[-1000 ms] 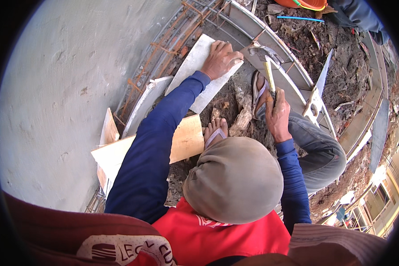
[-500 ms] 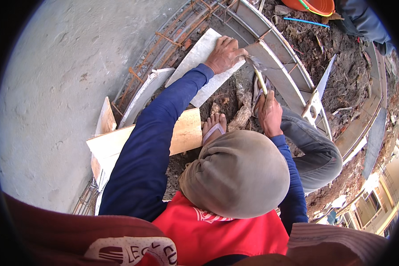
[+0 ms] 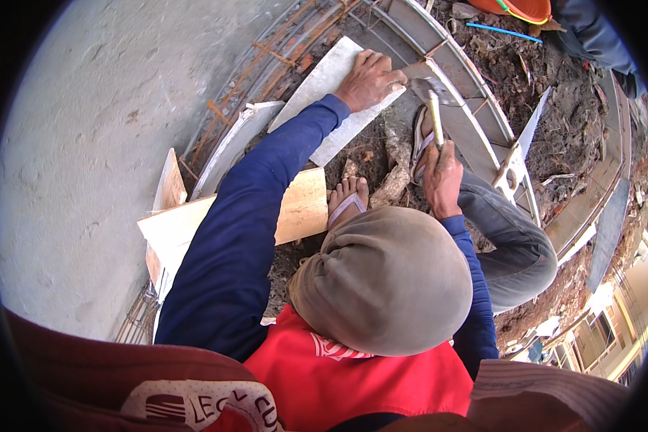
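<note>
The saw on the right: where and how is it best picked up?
Take the saw by its pale handle, probably coming from the near side, past the bent knee. The handle has a finger opening and lies nearer the right hand, while the narrowing blade points away. That hand holds a hammer, so it would likely need freeing first.

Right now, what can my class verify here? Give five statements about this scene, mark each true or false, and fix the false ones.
1. The handsaw lies to the right of the right hand. True.
2. The right hand is empty. False: it grips a hammer by its handle.
3. The left hand is on the pale board. True.
4. The container at the top edge is blue. False: the container is orange.
5. A blue strip lies on the soil. True.
</note>
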The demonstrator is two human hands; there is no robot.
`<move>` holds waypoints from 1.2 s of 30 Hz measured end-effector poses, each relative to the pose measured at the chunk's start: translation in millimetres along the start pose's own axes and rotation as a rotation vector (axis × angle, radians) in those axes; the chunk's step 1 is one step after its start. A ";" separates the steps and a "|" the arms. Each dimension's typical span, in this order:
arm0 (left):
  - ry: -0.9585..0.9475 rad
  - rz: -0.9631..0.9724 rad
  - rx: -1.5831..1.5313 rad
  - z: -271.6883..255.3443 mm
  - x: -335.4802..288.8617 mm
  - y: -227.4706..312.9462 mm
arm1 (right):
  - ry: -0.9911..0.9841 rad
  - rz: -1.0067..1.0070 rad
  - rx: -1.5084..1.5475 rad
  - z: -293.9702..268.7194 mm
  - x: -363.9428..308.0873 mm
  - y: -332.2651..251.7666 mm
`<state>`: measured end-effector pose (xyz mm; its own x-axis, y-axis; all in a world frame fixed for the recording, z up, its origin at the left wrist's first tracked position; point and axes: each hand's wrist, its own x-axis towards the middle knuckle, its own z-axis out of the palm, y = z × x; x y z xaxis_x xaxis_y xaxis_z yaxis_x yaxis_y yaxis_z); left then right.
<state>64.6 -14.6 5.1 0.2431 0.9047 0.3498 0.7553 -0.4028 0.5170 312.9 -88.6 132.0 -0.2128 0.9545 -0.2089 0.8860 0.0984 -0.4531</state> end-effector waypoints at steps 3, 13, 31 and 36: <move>-0.013 0.014 0.045 0.6 2.4 -1.4 | 0.248 -0.238 0.174 -11.0 -1.6 -12.3; 0.002 0.030 0.031 2.8 0.2 -2.8 | 0.068 -0.044 0.086 2.3 -5.4 -4.1; -0.003 0.058 0.132 10.7 1.7 -6.5 | 0.021 -0.004 -0.068 11.5 2.0 -2.2; 0.045 0.075 0.081 11.4 3.6 -7.8 | 0.242 -0.090 0.220 5.1 -5.1 -5.6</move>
<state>66.6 -6.6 -6.6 0.2746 0.8644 0.4212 0.7833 -0.4551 0.4234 306.9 -95.5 131.1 -0.1588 0.9865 0.0401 0.7526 0.1472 -0.6418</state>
